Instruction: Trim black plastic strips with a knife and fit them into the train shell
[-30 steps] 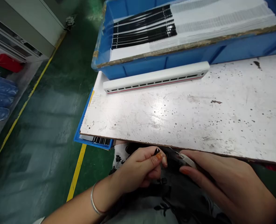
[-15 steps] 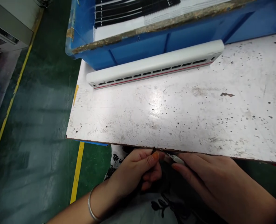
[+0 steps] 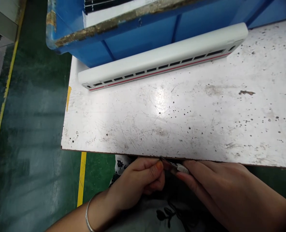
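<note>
At the front edge of the table, my left hand is closed, thumb pressed on the forefinger. A small dark piece shows just past its fingertips; most of it is hidden and I cannot make out its kind. My right hand grips a small tool with a whitish handle and a thin metal tip. That tip points left and meets the dark piece, close to my left thumb. Behind, a white model train car shell with dark windows and a red stripe lies on the table, apart from both hands.
A blue plastic crate with a worn rim stands at the back of the scratched white table, just behind the shell. Dark striped parts lie on white sheeting inside it. Green floor with yellow lines runs along the left.
The view has shifted, bringing the shell and crate nearer and higher. The dark piece at my left fingertips shows less now. Both hands keep nearly the same place and grip.
</note>
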`<state>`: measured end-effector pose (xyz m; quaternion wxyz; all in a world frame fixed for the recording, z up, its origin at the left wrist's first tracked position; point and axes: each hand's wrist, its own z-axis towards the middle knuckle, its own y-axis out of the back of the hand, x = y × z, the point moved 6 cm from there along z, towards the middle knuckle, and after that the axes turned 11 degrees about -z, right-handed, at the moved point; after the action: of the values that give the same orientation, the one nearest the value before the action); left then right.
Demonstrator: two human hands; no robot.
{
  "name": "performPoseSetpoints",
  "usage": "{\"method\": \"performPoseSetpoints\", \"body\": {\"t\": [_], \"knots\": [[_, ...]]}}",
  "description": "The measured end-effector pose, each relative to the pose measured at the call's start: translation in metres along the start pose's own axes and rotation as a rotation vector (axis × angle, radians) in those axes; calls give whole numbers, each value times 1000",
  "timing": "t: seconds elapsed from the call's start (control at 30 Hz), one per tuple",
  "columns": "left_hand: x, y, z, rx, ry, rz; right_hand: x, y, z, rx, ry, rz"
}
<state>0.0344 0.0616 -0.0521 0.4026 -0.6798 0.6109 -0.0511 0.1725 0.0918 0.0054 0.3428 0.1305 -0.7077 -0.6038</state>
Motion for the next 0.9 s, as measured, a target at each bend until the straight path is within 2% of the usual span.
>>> {"method": "performPoseSetpoints", "body": {"t": [0.3,0.63,0.9], "knots": [[-2,-1,-1,-16,6,19,6,1,-3,7,64,-74],[-2,-1,-1,-42,8,9,-2,-1,0,39,5,76],[-3,-2,-2,-24,5,-16,4,0,-2,25,83,-6]]}}
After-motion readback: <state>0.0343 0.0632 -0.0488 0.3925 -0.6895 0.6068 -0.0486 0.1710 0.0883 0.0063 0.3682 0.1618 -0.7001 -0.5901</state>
